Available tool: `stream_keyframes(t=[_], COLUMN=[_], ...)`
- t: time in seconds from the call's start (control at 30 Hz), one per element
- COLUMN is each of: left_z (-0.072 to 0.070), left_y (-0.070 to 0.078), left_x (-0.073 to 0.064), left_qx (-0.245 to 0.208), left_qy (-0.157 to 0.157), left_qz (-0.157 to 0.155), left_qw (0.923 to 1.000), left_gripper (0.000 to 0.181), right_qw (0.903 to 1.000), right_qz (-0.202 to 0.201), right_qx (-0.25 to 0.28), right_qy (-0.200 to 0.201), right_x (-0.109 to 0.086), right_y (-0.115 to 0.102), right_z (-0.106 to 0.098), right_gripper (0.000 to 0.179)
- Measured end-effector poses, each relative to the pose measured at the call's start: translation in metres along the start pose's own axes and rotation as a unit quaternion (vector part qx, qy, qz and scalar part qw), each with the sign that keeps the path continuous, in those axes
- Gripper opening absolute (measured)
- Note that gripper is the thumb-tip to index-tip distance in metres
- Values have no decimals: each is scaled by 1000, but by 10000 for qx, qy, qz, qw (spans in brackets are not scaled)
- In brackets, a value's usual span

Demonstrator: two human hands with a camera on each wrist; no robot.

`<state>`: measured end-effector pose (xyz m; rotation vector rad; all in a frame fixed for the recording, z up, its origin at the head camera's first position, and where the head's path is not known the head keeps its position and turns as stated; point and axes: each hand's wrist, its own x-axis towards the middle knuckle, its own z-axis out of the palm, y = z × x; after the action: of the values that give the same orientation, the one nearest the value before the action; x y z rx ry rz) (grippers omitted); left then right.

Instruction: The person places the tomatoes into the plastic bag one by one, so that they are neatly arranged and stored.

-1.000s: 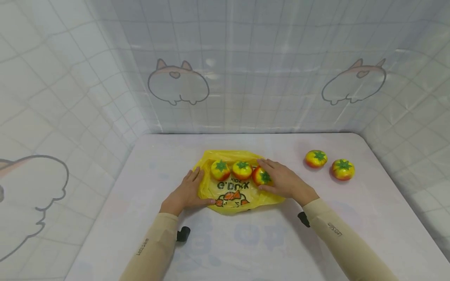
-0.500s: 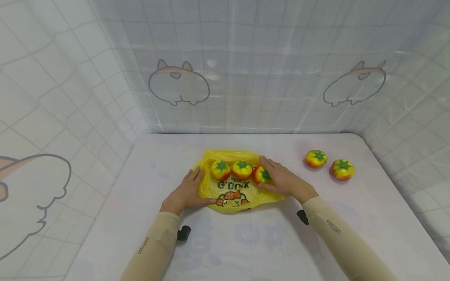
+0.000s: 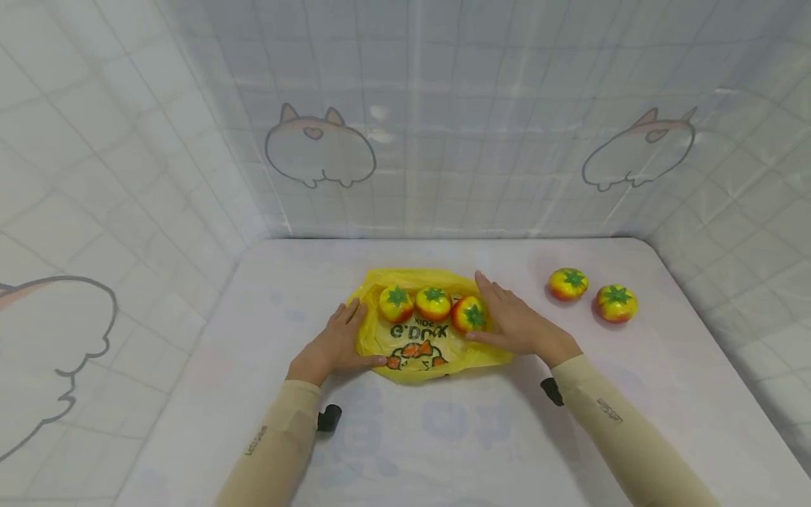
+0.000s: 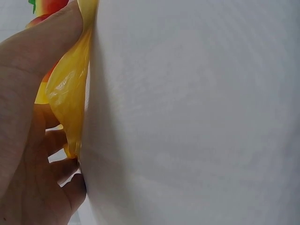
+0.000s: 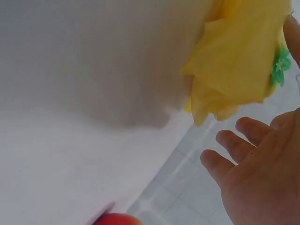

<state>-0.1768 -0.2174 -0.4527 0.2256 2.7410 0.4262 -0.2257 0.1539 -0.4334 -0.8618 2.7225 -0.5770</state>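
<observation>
A yellow plastic bag (image 3: pixel 415 366) with a printed cartoon lies flat on the table in the head view. On it sit three red-and-yellow toy tomatoes with green leafy tops in a row: left (image 3: pixel 395 304), middle (image 3: pixel 434 304) and right (image 3: pixel 469 315). My left hand (image 3: pixel 336 341) rests spread along the bag's left edge, thumb and fingers touching the plastic (image 4: pixel 70 89). Beside the right tomato, my right hand (image 3: pixel 514 322) has its fingers extended, thumb near the fruit. In the right wrist view its fingers are spread and apart from the bag (image 5: pixel 239 56).
Two more toy tomatoes, one nearer (image 3: pixel 567 284) and one farther right (image 3: pixel 616 303), stand on the table's right side. The white table (image 3: pixel 405 451) is bounded by tiled-pattern curtains (image 3: pixel 456 176) at the back and sides.
My right hand has let go of the right tomato, its fingers straightening and shifting slightly right, so more of the fruit shows. My left hand stays at the bag's edge.
</observation>
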Motion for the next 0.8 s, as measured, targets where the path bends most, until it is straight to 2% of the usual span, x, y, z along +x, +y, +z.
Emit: stream_keyframes(t=[0.17, 0.4, 0.63, 0.8], left_z=[-5, 1, 5, 6], left_y=[-1, -3, -4, -4], left_x=[3, 4, 2, 2], left_qx=[11, -110, -106, -109], left_qy=[11, 9, 22, 70], left_qz=[12, 6, -47, -43], left_qw=[10000, 9999, 9999, 9999], left_gripper=[127, 129, 129, 130], right_qw=[9999, 9988, 9957, 9927], right_qz=[89, 232, 454, 435], right_qx=[-10, 20, -355, -507], right_qy=[129, 431, 729, 1000], right_x=[-7, -16, -20, -23], right_y=[2, 9, 21, 29], right_z=[-10, -23, -30, -35], right_gripper=[106, 92, 92, 91])
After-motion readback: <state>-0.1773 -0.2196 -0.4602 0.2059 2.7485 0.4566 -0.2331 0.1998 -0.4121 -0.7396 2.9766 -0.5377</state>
